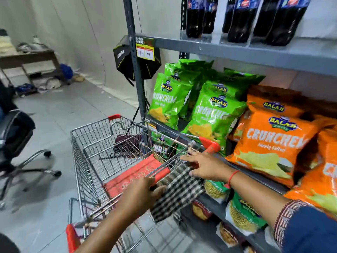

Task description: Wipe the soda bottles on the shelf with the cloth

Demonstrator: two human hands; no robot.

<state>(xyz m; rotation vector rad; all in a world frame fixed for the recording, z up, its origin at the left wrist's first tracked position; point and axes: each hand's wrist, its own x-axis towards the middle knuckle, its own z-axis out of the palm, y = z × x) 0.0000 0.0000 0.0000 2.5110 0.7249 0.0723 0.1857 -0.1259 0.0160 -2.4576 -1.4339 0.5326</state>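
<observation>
Fetching cloth (179, 190) off cart handle (160, 175) | my left hand (144, 193) closed on it | right hand (202, 166) open, touching it | bottles (240, 19) unwiped, judging.

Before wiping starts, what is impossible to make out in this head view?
- Soda bottles: caps and upper parts cut off by the top edge.
- Price tag: figures too blurred to read.
- Cloth: whether the left hand grips it, hidden by the hand.

Navy sleeve (310, 229) with patterned cuff; red thread (232, 177) at wrist.
</observation>
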